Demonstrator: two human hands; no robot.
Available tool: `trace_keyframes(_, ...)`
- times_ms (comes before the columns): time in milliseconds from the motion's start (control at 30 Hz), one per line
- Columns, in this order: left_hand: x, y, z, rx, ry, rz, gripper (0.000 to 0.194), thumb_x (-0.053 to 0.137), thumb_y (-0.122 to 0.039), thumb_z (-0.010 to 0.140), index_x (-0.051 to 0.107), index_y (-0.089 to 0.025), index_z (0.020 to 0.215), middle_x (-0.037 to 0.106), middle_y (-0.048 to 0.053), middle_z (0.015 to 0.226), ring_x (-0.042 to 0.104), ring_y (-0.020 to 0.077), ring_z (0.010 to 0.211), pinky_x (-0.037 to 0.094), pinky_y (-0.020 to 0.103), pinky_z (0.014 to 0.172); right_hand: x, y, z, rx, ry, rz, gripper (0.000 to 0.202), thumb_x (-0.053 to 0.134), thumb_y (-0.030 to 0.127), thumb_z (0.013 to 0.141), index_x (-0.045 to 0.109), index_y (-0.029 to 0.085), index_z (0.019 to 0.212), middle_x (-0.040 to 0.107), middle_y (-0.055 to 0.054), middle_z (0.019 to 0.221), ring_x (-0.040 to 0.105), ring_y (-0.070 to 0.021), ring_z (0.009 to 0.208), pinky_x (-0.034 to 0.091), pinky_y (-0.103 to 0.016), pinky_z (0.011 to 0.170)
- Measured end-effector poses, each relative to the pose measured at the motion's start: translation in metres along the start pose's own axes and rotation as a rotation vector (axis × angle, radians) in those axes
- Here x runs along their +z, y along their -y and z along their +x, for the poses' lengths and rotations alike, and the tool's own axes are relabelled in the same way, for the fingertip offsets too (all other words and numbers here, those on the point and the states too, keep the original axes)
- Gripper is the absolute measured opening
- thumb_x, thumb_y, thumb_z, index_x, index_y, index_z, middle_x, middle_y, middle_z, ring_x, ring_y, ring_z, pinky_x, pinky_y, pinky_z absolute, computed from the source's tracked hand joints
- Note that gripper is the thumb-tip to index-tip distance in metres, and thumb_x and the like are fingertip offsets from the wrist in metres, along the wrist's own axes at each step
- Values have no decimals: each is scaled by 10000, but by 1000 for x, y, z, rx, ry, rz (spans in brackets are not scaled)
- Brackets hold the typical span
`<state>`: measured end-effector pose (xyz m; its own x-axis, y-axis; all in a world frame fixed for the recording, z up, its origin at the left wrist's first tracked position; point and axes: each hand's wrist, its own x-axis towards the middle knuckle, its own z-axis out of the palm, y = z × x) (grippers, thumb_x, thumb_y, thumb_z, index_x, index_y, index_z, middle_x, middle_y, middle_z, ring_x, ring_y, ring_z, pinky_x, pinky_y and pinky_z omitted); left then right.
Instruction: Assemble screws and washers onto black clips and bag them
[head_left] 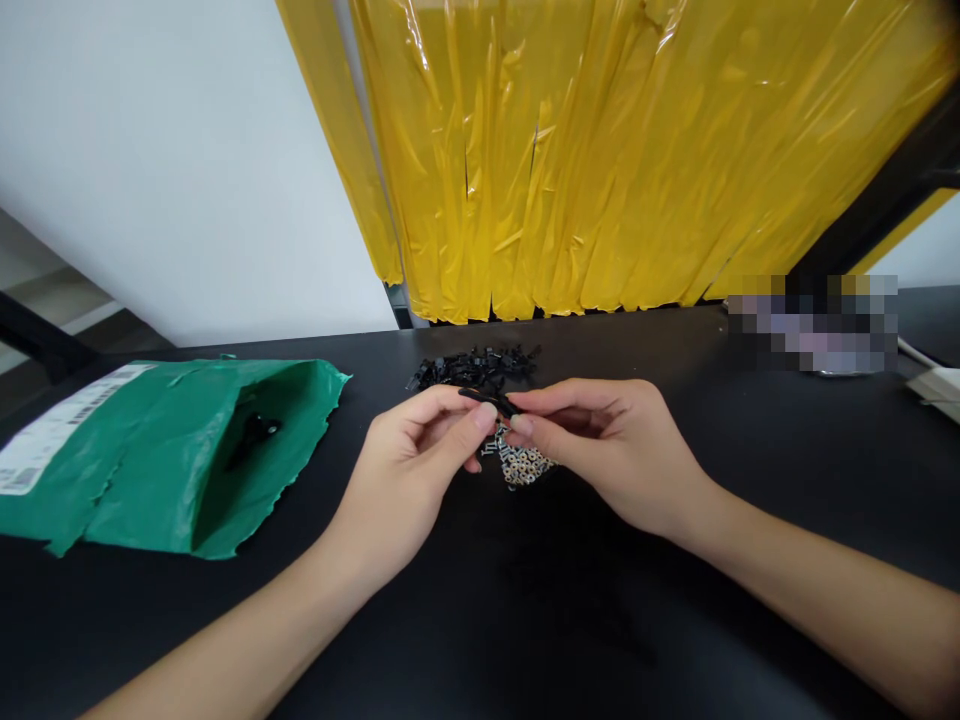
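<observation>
From here I see the left hand [416, 455] and right hand [622, 445] both pinching a slim black part [477, 396] over the counter [450, 630], black pieces [472, 368] heaped toward its far edge, metal fasteners [525, 464] nearer.

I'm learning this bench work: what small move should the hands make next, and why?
Perhaps hold the black part with the left hand and free the right hand to reach the pile of metal pieces: both hands pinch the part, and that pile lies close by.
</observation>
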<state>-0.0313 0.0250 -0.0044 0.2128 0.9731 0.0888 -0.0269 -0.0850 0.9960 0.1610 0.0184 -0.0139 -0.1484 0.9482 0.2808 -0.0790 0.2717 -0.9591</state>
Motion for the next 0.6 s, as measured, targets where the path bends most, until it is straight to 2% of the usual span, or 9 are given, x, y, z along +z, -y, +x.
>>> trace_keyframes(100, 2, -1, -2, -38, -13, 27, 149, 797, -348, 891, 775, -201, 883, 723, 8, 833, 627, 110, 706, 550, 174, 607, 1, -1, -1, -75, -50, -123, 187, 825, 208, 843, 830, 245, 1027, 851, 0, 929, 823, -180, 832, 694, -270, 762)
trace_keyframes(233, 3, 0, -5, -94, -3, 54, 209, 773, -403, 911, 791, -210, 991, 740, 36, 892, 657, 151, 773, 562, 209, 604, 1, 2, -3, -289, -112, -469, 274, 761, 165, 866, 797, 207, 1134, 848, -21, 957, 818, -187, 824, 690, -304, 792)
trace_keyframes(333, 4, 0, -4, -85, 25, 45, 219, 775, -406, 915, 793, -225, 1037, 732, 17, 862, 632, 121, 701, 555, 203, 611, 1, 5, -4, -435, -122, -617, 299, 725, 153, 893, 782, 220, 1179, 846, -31, 1015, 819, -195, 838, 684, -319, 806)
trace_keyframes(433, 5, -1, -4, -52, 42, 15, 178, 802, -364, 898, 805, -238, 1024, 731, -3, 834, 601, 86, 633, 527, 173, 583, 1, 6, -4, -533, -109, -676, 266, 702, 144, 916, 799, 258, 1136, 845, -17, 954, 801, -183, 776, 673, -311, 744)
trace_keyframes(600, 6, -2, -4, -35, 48, -26, 165, 852, -333, 851, 822, -266, 998, 737, -15, 841, 577, 73, 627, 503, 148, 564, 2, 8, -4, -515, -94, -628, 228, 704, 122, 892, 821, 262, 1029, 836, -19, 902, 776, -188, 738, 652, -323, 699)
